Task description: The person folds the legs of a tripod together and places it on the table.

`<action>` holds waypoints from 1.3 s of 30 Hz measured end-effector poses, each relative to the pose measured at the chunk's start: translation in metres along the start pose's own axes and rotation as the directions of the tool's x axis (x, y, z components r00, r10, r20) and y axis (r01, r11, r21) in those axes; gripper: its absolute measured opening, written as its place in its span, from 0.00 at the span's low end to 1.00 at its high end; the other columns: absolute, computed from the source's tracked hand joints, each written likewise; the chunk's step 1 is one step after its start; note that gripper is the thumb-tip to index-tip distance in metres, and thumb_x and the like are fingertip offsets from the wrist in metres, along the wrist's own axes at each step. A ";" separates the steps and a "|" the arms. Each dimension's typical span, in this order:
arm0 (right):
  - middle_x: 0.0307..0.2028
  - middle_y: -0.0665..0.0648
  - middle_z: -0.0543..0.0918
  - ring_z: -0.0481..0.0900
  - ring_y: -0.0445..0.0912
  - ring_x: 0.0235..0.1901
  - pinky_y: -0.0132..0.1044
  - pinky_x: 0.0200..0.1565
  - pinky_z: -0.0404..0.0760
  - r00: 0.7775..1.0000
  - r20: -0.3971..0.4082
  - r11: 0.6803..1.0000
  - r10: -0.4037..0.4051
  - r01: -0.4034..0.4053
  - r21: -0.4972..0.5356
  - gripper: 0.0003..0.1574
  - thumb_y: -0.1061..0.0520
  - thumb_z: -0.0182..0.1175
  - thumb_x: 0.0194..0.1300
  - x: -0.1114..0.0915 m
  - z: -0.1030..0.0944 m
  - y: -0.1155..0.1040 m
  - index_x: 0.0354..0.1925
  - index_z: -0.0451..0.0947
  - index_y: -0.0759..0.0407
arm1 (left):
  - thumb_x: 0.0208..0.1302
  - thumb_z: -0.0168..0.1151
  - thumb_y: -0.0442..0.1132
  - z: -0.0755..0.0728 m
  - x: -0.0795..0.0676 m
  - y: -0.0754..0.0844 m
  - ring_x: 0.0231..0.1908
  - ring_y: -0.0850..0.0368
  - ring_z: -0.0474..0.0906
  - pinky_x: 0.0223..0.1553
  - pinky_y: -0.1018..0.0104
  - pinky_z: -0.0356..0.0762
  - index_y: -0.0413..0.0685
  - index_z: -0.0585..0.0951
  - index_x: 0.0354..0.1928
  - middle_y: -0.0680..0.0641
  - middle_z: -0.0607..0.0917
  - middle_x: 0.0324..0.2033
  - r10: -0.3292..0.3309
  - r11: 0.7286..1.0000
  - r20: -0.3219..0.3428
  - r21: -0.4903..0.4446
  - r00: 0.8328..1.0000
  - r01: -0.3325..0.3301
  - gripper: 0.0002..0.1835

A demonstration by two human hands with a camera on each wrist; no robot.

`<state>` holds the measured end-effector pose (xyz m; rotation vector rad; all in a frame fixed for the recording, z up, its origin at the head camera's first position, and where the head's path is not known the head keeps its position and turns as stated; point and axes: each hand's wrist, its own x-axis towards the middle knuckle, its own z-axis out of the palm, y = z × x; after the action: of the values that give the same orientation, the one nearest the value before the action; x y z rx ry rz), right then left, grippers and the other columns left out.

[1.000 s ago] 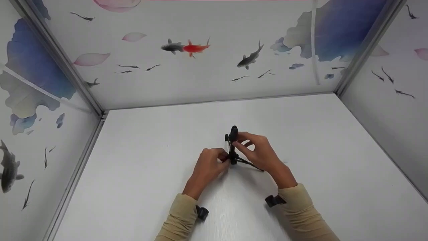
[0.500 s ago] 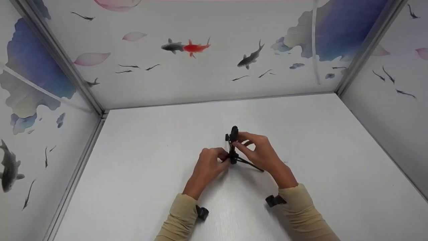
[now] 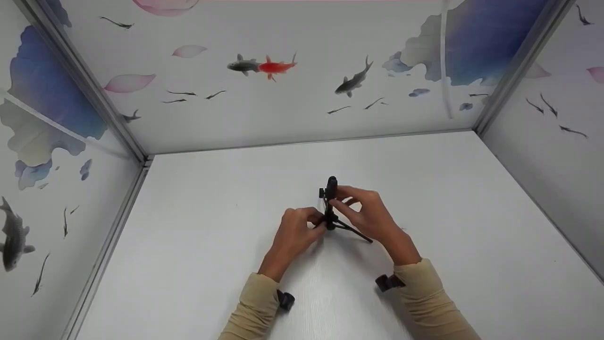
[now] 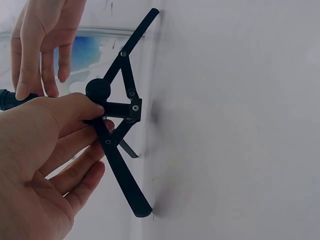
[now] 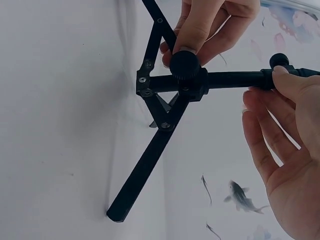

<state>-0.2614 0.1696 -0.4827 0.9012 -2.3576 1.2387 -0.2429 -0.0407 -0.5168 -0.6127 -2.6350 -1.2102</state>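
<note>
A small black tripod (image 3: 331, 208) stands on the white table with its legs spread. In the left wrist view its hinged leg (image 4: 122, 175) and braces show, with a round knob (image 4: 98, 90) at the hub. My left hand (image 3: 297, 231) pinches the hub beside that knob between thumb and fingers. Higher up, my right hand (image 3: 370, 212) pinches the centre column (image 5: 235, 80) with thumb and forefinger, near a second, smaller knob (image 5: 279, 60). Its other fingers are extended loosely beneath in the right wrist view.
The white table (image 3: 212, 189) surrounds the tripod. A back wall (image 3: 302, 108) and side walls printed with fish and petals enclose it, joined by metal corner posts (image 3: 118, 113). Black wrist cameras (image 3: 285, 301) sit by both beige sleeves (image 3: 252, 304).
The tripod's top and hub have shifted very slightly up in the head view. Both hands keep their hold and hardly move.
</note>
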 end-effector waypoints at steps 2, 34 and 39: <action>0.43 0.41 0.88 0.86 0.36 0.44 0.36 0.41 0.86 1.000 0.001 1.000 0.001 -0.001 -0.001 0.19 0.50 0.64 0.69 0.000 0.000 0.000 0.58 0.80 0.39 | 0.59 0.71 0.38 0.000 0.000 0.000 0.36 0.71 0.85 0.51 0.62 0.80 0.53 0.89 0.39 0.60 0.91 0.30 -0.002 1.000 -0.003 0.004 1.000 0.002 0.06; 0.43 0.39 0.88 0.86 0.36 0.44 0.36 0.42 0.86 1.000 0.012 1.000 0.028 -0.028 0.013 0.18 0.49 0.64 0.69 0.000 -0.003 -0.001 0.56 0.81 0.37 | 0.60 0.72 0.39 0.000 0.001 0.001 0.35 0.73 0.86 0.52 0.62 0.80 0.53 0.90 0.39 0.60 0.91 0.30 0.028 0.997 -0.047 -0.068 0.999 -0.031 0.06; 0.42 0.41 0.88 0.86 0.37 0.43 0.37 0.41 0.86 1.000 0.004 1.000 0.009 -0.009 0.011 0.18 0.50 0.64 0.69 -0.001 -0.003 0.001 0.57 0.81 0.40 | 0.60 0.72 0.39 0.000 0.001 0.001 0.35 0.73 0.86 0.52 0.62 0.81 0.54 0.90 0.39 0.60 0.91 0.30 0.035 0.997 -0.051 -0.073 0.998 -0.038 0.06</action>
<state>-0.2610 0.1726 -0.4818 0.8979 -2.3623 1.2565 -0.2437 -0.0401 -0.5155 -0.6324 -2.5376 -1.2997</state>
